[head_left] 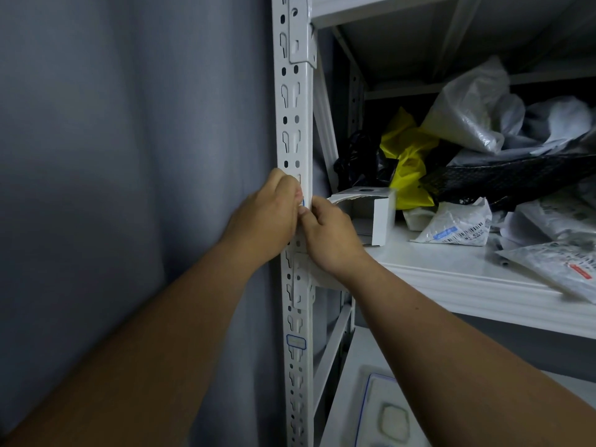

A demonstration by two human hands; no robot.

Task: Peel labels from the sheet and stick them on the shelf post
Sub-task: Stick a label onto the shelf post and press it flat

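— Labels: where do they stand, from your seat?

— One label (296,341), blue-outlined, is already stuck on the shelf post (295,124), low down, below the bracket under the shelf (451,269). I count that one as done. A second, the fresh label (302,202), shows only as a sliver of blue edge between my two hands, right against the post just above shelf level.

— And the hands?

— My left hand (267,217) has its fingers curled in at the post face, fingertips pinching at that blue edge. My right hand (329,233) comes from the shelf side, fingers bent, thumb meeting the same spot. Both look clamped on the label, though I cannot tell how much of it is already down.

— The sheet?

— A blue-edged sheet (383,414) lies on the lower shelf, bottom of view; I take it for the label sheet. How many labels remain on it I cannot read.
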